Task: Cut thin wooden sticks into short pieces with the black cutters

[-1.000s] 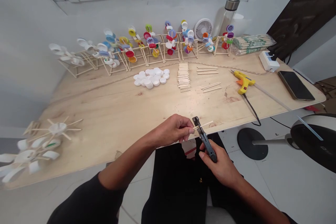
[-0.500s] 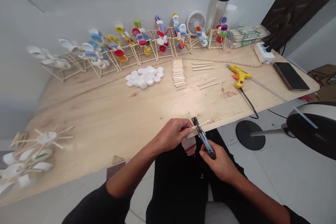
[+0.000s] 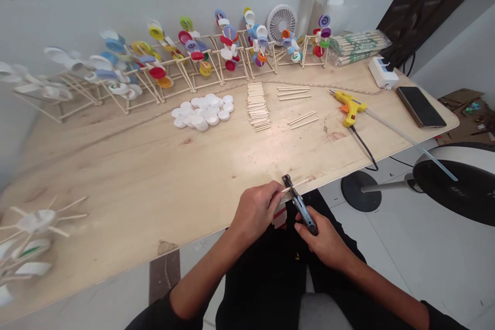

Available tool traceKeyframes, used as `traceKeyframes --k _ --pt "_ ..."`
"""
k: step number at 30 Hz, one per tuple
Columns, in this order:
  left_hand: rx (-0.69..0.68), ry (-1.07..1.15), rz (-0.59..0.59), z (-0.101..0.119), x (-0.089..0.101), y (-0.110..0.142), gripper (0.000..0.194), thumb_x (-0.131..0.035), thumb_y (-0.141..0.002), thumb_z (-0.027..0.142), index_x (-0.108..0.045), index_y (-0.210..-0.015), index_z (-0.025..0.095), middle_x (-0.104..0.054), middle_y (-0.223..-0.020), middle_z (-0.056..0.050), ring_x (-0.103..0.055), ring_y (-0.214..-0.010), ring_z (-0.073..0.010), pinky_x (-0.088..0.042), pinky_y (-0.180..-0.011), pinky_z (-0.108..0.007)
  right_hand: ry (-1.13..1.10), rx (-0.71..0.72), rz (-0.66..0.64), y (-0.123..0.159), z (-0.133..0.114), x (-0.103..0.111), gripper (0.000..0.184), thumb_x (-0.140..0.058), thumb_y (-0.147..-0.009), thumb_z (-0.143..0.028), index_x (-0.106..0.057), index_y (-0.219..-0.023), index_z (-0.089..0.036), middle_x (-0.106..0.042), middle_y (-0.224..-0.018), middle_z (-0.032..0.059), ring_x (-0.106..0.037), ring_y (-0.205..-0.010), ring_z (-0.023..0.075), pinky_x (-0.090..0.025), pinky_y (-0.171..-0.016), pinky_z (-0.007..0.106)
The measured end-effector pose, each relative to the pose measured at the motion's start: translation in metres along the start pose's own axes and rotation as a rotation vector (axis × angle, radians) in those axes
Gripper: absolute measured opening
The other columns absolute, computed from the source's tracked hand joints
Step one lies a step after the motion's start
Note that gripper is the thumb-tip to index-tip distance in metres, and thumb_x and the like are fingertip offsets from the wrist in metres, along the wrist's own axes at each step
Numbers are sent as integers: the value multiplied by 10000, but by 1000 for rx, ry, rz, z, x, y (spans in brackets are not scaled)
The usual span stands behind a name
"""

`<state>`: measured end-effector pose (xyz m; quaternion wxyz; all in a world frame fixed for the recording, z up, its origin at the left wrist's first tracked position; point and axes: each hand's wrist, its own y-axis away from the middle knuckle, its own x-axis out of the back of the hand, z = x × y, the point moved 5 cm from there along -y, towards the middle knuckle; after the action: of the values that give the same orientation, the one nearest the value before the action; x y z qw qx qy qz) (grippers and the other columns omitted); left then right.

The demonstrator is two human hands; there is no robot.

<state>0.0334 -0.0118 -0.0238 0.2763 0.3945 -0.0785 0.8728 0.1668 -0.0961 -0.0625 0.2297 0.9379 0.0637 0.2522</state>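
From here I have both hands at the lower centre of the frame, just over the table's [image 3: 162, 175] near edge. The left hand [image 3: 255, 211] has its fingers closed in a pinch on a thin wooden stick [image 3: 303, 181], and the right hand [image 3: 327, 242] is clenched around the handles of small black pliers [image 3: 300, 211]. The stick crosses the pliers' head, its free end pointing up and to the right. I can't tell whether the jaws are biting it.

For this step, I'd keep the pinch close to the pliers' head so the stick can't twist, and hold it square across the jaws. A slow, even squeeze on the handles should work best.

The stick looks pale, straight and slender. Up the table lie white caps [image 3: 201, 112], a stack of short sticks [image 3: 257, 106], and a glue gun [image 3: 349, 108] at the right. Colourful cap-and-stick models [image 3: 228, 44] line the far edge.
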Motion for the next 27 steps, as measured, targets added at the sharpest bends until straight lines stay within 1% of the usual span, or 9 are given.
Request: traceKeyframes --k 3,7,11,14,19,24,27 --pt "-101 -81 104 2 -2 3 211 -373 -876 225 -532 -749 171 -584 -656 -7 -511 -577 -114 -357 -544 -217 -19 -34 -37 1 0 -2 71 -458 -810 -254 -469 -765 -200 -466 -592 -54 -455 -486 101 -358 -495 216" --pt "-225 -157 258 1 -7 6 218 -385 -872 196 -534 -717 160 -582 -662 -25 -509 -595 -118 -368 -552 -226 -22 -37 -54 0 -1 -3 103 -458 -816 -261 -455 -733 -202 -473 -570 -52 -478 -505 114 -374 -515 226" --pt "-320 -200 347 0 -12 9 174 -417 -854 165 -563 -760 149 -550 -608 -18 -491 -565 -118 -361 -534 -233 -34 -53 -40 -3 -1 -4 102 -457 -818 -259 -476 -737 -199 -508 -608 -36 -504 -546 125 -397 -542 236" --pt "-359 -219 362 -1 -13 10 149 -433 -845 153 -568 -782 145 -531 -585 -15 -480 -548 -120 -349 -519 -240 -35 -59 -19 -3 -2 -5 101 -457 -818 -249 -495 -740 -196 -516 -620 -29 -502 -551 126 -403 -540 234" --pt "-377 -203 357 -3 -13 10 125 -447 -841 145 -557 -783 142 -527 -593 -20 -495 -563 -129 -348 -520 -257 -27 -59 4 -3 -1 -8 93 -454 -817 -240 -509 -756 -196 -505 -602 -30 -473 -529 122 -391 -510 229" --pt "-407 -195 358 -5 -13 10 95 -462 -838 145 -547 -880 136 -543 -620 -25 -493 -572 -129 -366 -530 -265 11 -48 37 -6 2 -10 100 -467 -799 -236 -478 -709 -193 -500 -615 -18 -448 -551 125 -389 -528 235" --pt "-409 -179 354 -6 -13 10 90 -490 -822 126 -541 -896 126 -541 -618 -24 -483 -571 -130 -370 -530 -270 25 -33 25 -9 4 -11 112 -455 -803 -236 -457 -699 -195 -479 -601 -19 -430 -538 123 -375 -516 234"
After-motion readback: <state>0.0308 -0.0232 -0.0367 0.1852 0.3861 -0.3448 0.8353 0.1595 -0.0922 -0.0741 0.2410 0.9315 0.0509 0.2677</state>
